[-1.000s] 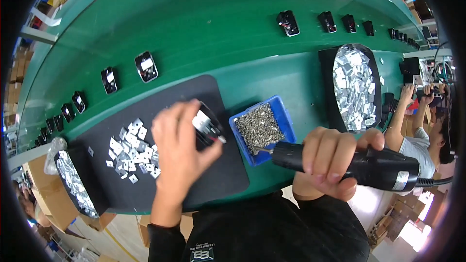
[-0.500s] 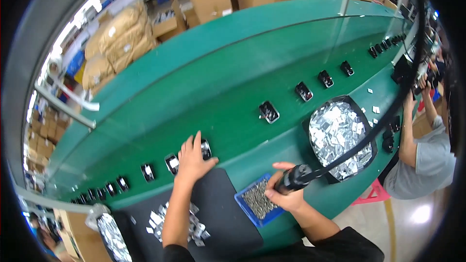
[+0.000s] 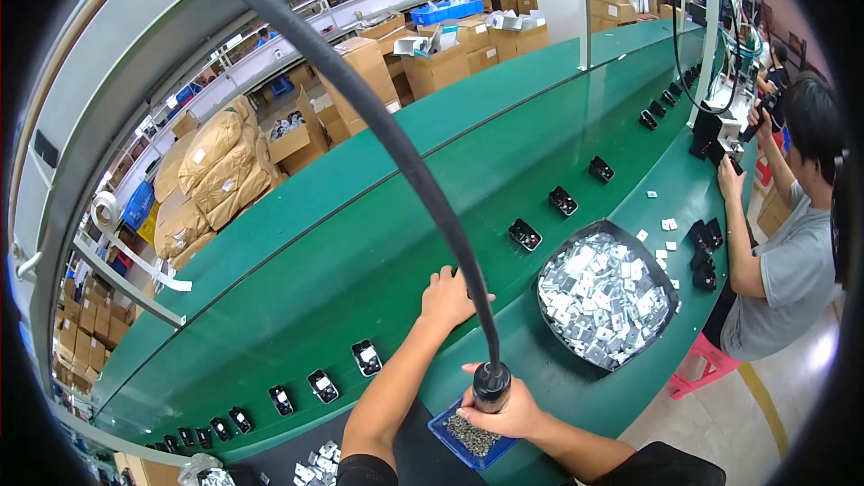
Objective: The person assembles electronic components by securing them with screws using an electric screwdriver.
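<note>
My left hand (image 3: 447, 299) reaches over the green belt, its fingers curled around a small black plastic case, mostly hidden behind the hand and a thick black cable. My right hand (image 3: 508, 409) grips a black electric screwdriver (image 3: 491, 383), whose cable (image 3: 396, 139) runs up across the view. The driver's tip is hidden; beneath that hand sits a blue tray (image 3: 487, 463) of small screws (image 3: 470, 436). To the left of my left hand, a black case (image 3: 366, 357) with a pale piece inside lies on the belt, and another case (image 3: 323, 386) lies beyond it.
A black basin (image 3: 543, 313) full of small metal plates stands at the right. More cases (image 3: 525, 234) lie along the belt. Loose plates (image 3: 317, 465) rest on a dark mat (image 3: 416, 445). A person in grey (image 3: 796, 252) works at the right, near a pink stool (image 3: 702, 367).
My left hand has moved right along the belt, away from two cases, to another one. My right hand stays over the screw tray, with the driver turned more upright. The view has shifted.
</note>
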{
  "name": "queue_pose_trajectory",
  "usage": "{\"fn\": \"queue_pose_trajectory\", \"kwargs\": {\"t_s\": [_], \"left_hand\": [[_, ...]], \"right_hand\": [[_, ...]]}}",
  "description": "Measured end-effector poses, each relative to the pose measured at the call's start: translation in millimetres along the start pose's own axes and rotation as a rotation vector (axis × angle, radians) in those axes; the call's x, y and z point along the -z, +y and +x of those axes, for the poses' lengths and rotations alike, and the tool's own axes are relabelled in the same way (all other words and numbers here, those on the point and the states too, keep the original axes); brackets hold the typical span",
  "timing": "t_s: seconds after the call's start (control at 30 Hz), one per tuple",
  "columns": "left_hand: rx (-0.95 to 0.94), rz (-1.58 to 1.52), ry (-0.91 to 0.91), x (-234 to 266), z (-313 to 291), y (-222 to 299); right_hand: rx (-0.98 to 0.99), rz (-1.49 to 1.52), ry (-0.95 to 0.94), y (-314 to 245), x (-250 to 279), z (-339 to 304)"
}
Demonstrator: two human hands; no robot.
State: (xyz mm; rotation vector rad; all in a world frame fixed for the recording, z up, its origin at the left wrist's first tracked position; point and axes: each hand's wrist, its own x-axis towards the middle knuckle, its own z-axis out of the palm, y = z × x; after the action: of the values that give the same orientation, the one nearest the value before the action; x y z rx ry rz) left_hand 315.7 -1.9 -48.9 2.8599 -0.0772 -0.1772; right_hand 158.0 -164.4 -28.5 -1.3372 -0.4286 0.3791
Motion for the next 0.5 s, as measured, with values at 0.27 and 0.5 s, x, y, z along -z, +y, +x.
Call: {"fn": "queue_pose_trajectory", "kwargs": {"t_s": [0.27,0.5], "left_hand": [[-0.122,-0.128,0.197,3.7,-41.9,-13.6],[0.231,-0.24,0.445,32.3,-230.1,-47.8]], "right_hand": [[-0.02,0.019,0.022,2.0,2.4,-1.1],[0.05,0.094,0.037,11.3,8.1,-9.4]]}}
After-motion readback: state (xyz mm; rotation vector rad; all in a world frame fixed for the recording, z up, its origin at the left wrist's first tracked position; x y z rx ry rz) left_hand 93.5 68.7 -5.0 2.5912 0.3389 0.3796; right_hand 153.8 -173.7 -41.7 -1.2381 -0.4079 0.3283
